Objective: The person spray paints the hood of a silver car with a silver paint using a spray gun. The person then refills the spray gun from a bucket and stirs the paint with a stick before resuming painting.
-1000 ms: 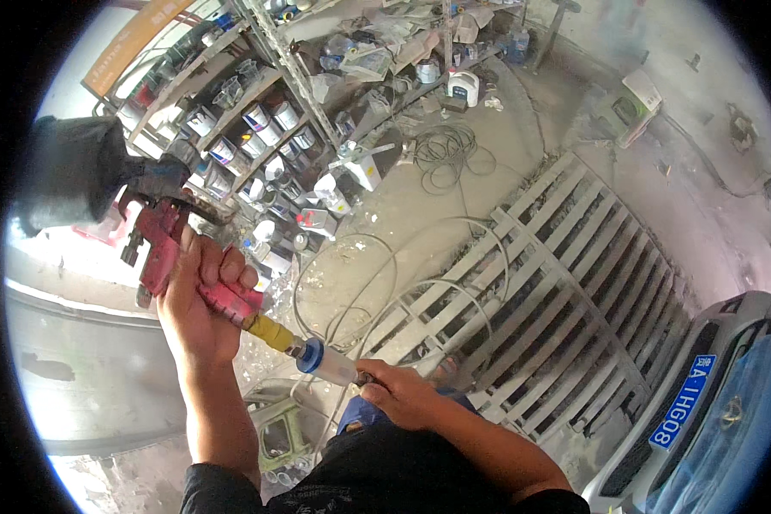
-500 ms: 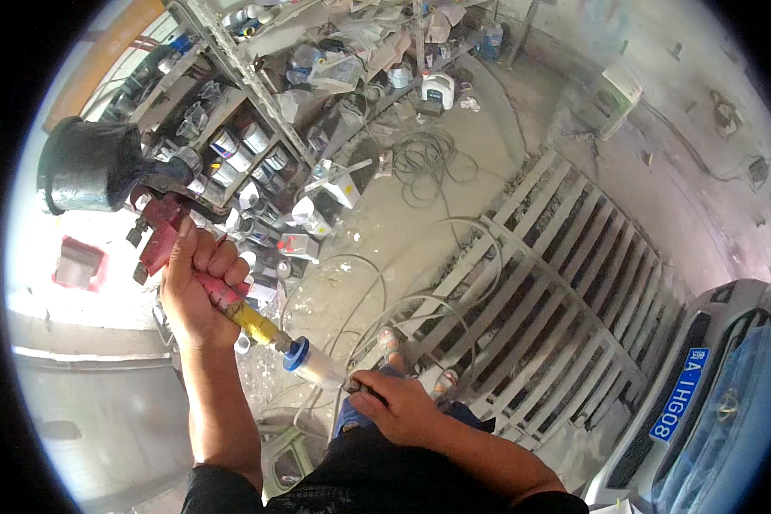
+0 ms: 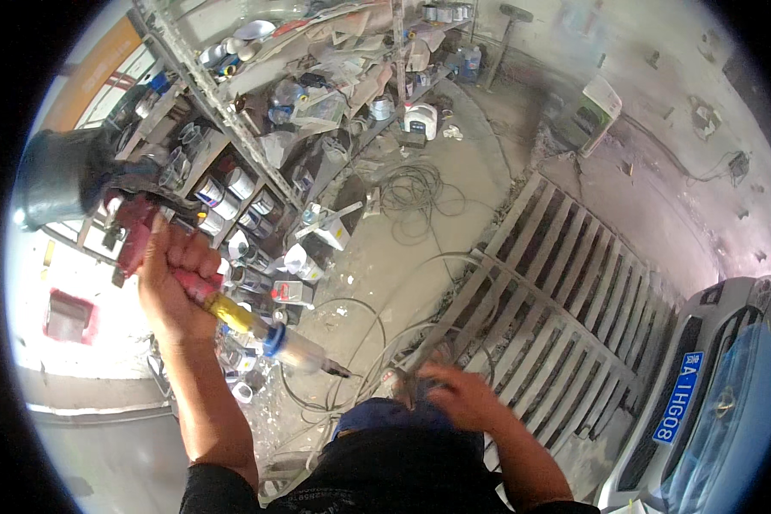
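My left hand (image 3: 173,287) is wrapped round the handle of a red spray gun (image 3: 137,231), held up at the left. A dark cup (image 3: 60,177) sits on the gun's far end. Below my fist the handle runs into a yellow fitting (image 3: 229,313), then a clear filter (image 3: 298,349) with a blue collar. The filter ends in a dark tip, apart from my right hand. My right hand (image 3: 464,396) hovers in front of my body, somewhat blurred. Its fingers look stretched out and apart, with nothing visible in them.
Shelves crowded with paint cans (image 3: 218,197) stand at the left and back. Coiled hose (image 3: 415,190) lies on the floor, with more loops near my feet. A slatted metal grate (image 3: 565,283) covers the right side, beside a car front bumper (image 3: 660,428) with a blue plate.
My right hand has let go of the filter's tip and moved to the right. My left hand and the spray gun have shifted slightly left, and the view has tilted a little.
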The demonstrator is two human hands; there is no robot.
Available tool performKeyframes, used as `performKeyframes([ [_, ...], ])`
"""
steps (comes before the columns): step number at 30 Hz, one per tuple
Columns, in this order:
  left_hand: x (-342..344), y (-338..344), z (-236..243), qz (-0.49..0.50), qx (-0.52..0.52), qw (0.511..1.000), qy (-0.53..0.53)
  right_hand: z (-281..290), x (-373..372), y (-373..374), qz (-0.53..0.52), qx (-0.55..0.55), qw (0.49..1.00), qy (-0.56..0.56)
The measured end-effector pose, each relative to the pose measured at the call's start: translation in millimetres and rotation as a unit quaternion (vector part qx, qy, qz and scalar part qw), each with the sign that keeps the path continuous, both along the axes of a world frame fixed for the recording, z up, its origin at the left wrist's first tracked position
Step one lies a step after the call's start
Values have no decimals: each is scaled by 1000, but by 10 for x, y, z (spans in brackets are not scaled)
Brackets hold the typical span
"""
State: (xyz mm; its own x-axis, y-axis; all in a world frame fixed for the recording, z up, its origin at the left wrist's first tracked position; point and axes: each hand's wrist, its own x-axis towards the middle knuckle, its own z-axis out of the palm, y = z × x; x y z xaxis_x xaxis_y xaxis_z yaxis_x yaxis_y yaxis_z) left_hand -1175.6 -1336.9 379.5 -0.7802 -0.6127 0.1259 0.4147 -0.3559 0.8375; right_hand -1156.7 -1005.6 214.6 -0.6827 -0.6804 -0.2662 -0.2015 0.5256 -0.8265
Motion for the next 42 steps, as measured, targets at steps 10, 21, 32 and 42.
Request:
performKeyframes([
  [10, -837, 262, -259, 87, -81, 984, -131, 42, -1337, 2150, -477, -333, 787, 205],
  [21, -2733, 619, -720, 48, -183, 980, -70, -960, -3310, 2676, -652, -337, 676, 71],
  [32, -3583, 359, -628, 85, -216, 963, -135, -1546, -5593, 2086, -577, -312, 753, -47],
  [42, -4760, -735, -1102, 91, -198, 963, -156, -1916, -7929, 327, -428, 79, 895, -98],
])
